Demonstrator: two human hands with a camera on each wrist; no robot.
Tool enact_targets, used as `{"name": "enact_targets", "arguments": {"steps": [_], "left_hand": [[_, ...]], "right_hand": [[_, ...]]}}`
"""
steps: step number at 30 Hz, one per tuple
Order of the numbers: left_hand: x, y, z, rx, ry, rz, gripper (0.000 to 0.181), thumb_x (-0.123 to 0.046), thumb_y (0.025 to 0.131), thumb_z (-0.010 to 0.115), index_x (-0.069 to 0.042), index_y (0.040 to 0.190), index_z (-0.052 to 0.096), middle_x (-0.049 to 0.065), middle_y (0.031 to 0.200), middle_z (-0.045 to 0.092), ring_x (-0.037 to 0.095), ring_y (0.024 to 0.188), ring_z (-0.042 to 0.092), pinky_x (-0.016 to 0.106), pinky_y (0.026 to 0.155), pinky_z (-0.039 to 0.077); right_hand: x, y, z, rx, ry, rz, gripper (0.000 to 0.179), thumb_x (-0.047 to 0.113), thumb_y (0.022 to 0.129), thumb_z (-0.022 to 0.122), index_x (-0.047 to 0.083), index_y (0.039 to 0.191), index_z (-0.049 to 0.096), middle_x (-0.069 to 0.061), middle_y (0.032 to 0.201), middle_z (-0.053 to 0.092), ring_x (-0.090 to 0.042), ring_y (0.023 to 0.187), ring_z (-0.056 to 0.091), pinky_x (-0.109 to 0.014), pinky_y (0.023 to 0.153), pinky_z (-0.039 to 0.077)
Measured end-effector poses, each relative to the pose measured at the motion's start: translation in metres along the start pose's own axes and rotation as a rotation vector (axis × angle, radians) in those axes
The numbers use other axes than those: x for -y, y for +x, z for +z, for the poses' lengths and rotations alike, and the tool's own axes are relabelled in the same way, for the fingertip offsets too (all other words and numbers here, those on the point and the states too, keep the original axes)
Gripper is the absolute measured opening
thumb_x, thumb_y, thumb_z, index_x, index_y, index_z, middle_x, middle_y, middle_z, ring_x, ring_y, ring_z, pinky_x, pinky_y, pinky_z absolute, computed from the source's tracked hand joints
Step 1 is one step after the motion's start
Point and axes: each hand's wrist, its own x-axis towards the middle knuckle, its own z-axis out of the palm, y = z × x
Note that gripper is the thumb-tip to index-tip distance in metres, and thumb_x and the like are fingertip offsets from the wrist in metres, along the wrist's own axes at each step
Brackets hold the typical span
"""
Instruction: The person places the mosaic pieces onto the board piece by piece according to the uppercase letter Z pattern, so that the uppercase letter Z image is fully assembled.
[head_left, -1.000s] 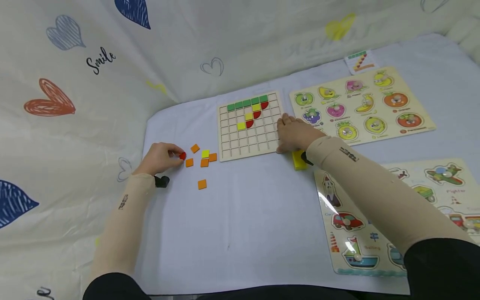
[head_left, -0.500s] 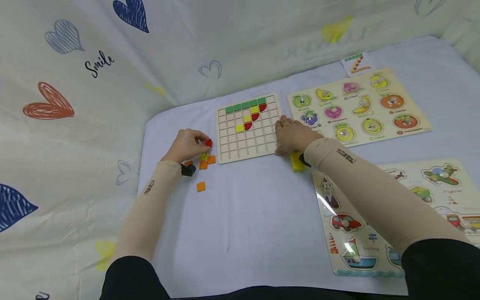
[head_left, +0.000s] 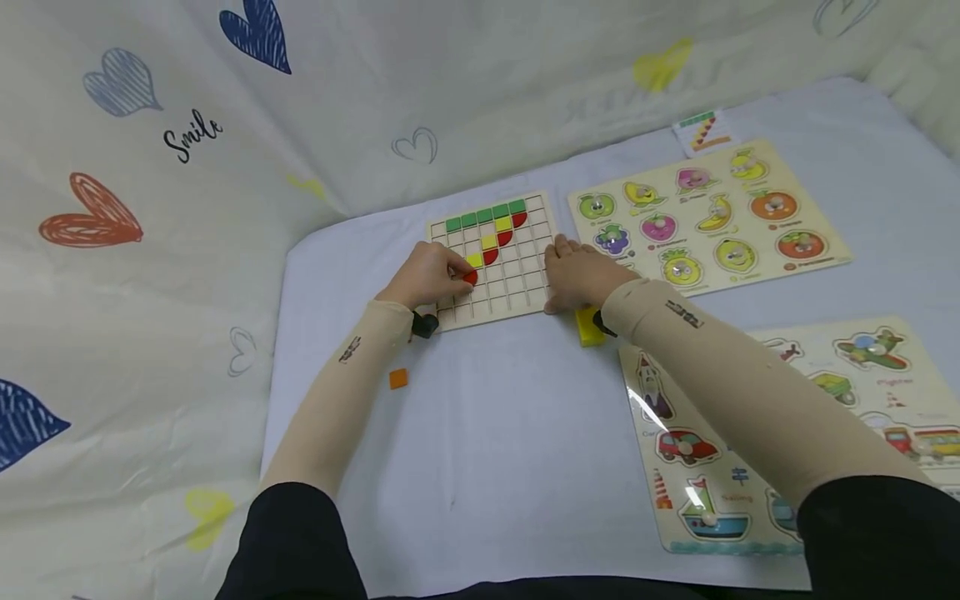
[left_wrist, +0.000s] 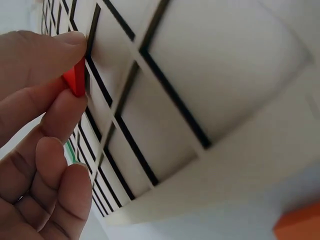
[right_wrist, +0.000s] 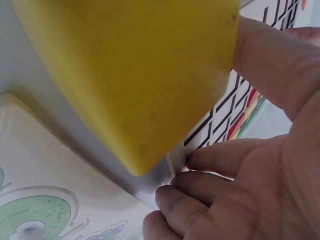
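My left hand (head_left: 429, 275) pinches a small red tile with a curved edge (left_wrist: 76, 80) between thumb and fingertips, close over the left part of a wooden grid board (head_left: 519, 282). On the board, a row of green square tiles (head_left: 485, 216) runs along the top. Below it, yellow tiles (head_left: 489, 242) and red curved tiles (head_left: 505, 238) step diagonally down to the left, the lowest right by the pinched tile. My right hand (head_left: 581, 272) rests at the board's right edge, its fingers loosely extended against it. A yellow block (head_left: 590, 327) shows beneath that wrist.
An orange square tile (head_left: 398, 378) lies on the white cloth, left of centre. To the right are a fruit puzzle board (head_left: 637, 225) and a vehicle puzzle board (head_left: 678, 533). A small pattern card (head_left: 702, 133) lies behind the fruit puzzle.
My left hand has carried the red tile rightward, from beside the loose orange and yellow tiles to over the grid board. The right hand stays at the board's edge.
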Motion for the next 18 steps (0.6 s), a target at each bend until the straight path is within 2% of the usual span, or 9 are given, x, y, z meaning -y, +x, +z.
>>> {"name": "enact_targets", "arguments": {"steps": [5,12,18], "left_hand": [[-0.0059,0.0036,0.0003,0.01,0.031,0.01,0.026,-0.022,0.089,0.083,-0.014,0.114,0.082,0.002,0.111,0.08,0.017,0.093,0.058,0.028,0.075,0.046],[-0.0095,0.0041,-0.0003,0.007,0.047,0.026,0.025,-0.022,0.09,0.082,-0.015,0.115,0.082,0.002,0.114,0.08,0.016,0.102,0.063,0.03,0.085,0.051],[-0.0116,0.0028,-0.0005,-0.005,0.019,0.017,0.024,-0.018,0.09,0.082,-0.014,0.113,0.082,0.002,0.112,0.08,0.016,0.102,0.064,0.032,0.089,0.054]], "right_hand": [[-0.0003,0.0002,0.0012,-0.006,-0.008,-0.007,0.097,0.036,0.099,0.069,-0.011,0.161,0.013,-0.033,0.17,0.002,-0.047,0.161,0.006,-0.056,0.132,0.011],[-0.0002,0.0004,-0.0001,-0.005,-0.015,-0.012,0.098,0.037,0.098,0.07,-0.012,0.161,0.013,-0.033,0.17,0.003,-0.047,0.16,0.007,-0.056,0.131,0.011],[0.0014,-0.0007,-0.001,-0.004,-0.019,-0.008,0.098,0.037,0.098,0.07,-0.012,0.161,0.014,-0.034,0.17,0.003,-0.048,0.16,0.008,-0.056,0.131,0.012]]}}
